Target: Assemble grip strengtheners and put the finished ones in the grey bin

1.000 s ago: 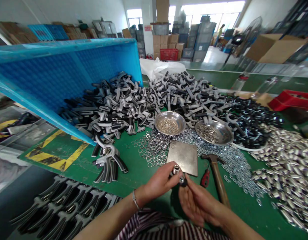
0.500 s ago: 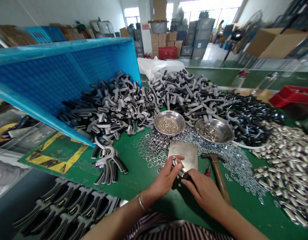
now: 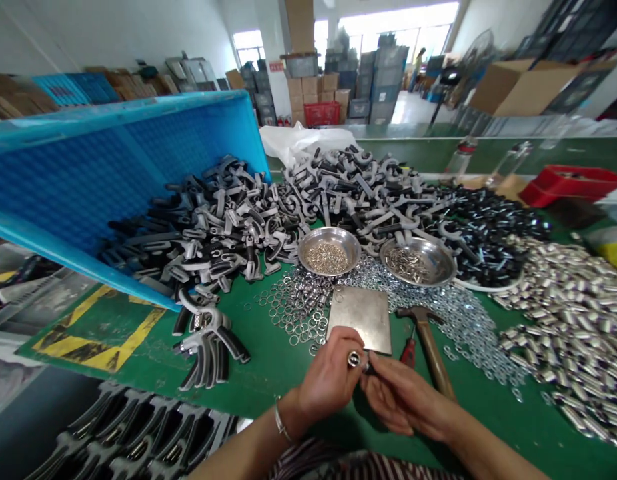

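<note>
My left hand (image 3: pixel 328 380) pinches a small silver metal sleeve (image 3: pixel 353 359) low in the middle of the view. My right hand (image 3: pixel 401 397) meets it from the right, its fingers closed on a small dark part (image 3: pixel 369 366) pressed against the sleeve. Both hands hover just above the green table (image 3: pixel 268 360), in front of a flat steel plate (image 3: pixel 361 311). A wooden-handled hammer (image 3: pixel 428 343) and a red-handled screwdriver (image 3: pixel 408 350) lie right beside my right hand.
A tipped blue crate (image 3: pixel 113 160) spills grey and black hand-grip handles (image 3: pixel 223 220). Two steel bowls (image 3: pixel 329 251) (image 3: pixel 418 262) hold small parts. Loose rings (image 3: pixel 298 307), silver sleeves (image 3: pixel 568 320), black knobs (image 3: pixel 493 233) and assembled grippers (image 3: pixel 208 337) cover the table.
My hands dropped back from the steel plate toward me and turned the parts. The sleeve now shows its open end. The view shifted slightly right.
</note>
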A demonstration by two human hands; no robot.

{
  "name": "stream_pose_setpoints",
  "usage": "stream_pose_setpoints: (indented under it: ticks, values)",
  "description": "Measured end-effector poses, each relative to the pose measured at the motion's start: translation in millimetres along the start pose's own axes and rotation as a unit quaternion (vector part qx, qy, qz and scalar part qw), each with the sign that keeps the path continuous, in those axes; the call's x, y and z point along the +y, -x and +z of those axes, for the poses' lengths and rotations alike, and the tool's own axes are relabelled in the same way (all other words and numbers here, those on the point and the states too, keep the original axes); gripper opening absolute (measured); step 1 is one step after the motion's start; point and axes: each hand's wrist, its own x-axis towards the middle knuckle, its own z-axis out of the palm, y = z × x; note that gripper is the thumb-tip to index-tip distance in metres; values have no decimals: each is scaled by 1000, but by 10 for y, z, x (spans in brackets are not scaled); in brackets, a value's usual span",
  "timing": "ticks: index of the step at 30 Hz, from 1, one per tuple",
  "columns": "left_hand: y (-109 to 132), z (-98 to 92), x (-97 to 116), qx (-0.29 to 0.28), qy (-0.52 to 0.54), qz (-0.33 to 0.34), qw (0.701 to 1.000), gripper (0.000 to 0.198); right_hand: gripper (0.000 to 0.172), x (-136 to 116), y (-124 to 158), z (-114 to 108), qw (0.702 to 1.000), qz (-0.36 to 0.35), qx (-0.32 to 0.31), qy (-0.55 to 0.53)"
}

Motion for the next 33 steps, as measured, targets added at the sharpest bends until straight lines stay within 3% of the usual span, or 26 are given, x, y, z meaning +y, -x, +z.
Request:
stream_pose_setpoints:
  ticks: [3, 5, 8, 9, 13, 15, 17, 18, 22, 24, 26, 28, 33]
  values:
    - [-13, 24, -16, 68, 7, -58, 996, 15, 46, -12, 12, 8, 986, -77, 98, 112]
    - [-35, 36, -32, 95, -2, -67, 993, 16, 47, -14, 9, 22, 988, -78, 104, 85]
    - [-86, 16, -42, 28, -33, 18, 999, 11, 61, -4, 2, 17, 999, -2, -14, -46]
    - [-109, 5, -36, 9, -40, 32, 999, 10, 62, -5, 3, -1, 999, 0, -19, -49]
    - [-260, 10, 23, 20, -52, 3, 998, 16, 50, -24, 13, -122, 988, -94, 101, 64]
    - [-395, 40, 24, -16, -74, 8, 997, 18, 54, -23, 4, -186, 993, -69, 80, 53]
    - [-581, 74, -39, -95, -137, 20, 986, 20, 61, -15, -4, -253, 995, -31, 66, 70]
    - [-688, 87, -98, -138, -184, 28, 973, 20, 59, -12, 2, -290, 988, -35, 93, 114]
    - [-1124, 101, -386, -246, -369, 46, 895, 24, 35, 12, 211, -480, 918, -112, 213, 316]
    - [-1338, 106, -436, -255, -415, 50, 872, 30, 33, 78, 434, -593, 916, -112, 221, 317]
    - [-1585, 154, -382, -234, -432, 70, 868, 37, 35, 211, 674, -700, 921, -96, 240, 290]
    - [-1881, 276, -274, -215, -430, 92, 872, 30, 36, 392, 862, -784, 913, -84, 285, 280]
    - [-2585, 766, -204, -262, -424, 79, 863, 14, 29, 790, 948, -810, 843, -62, 403, 351]
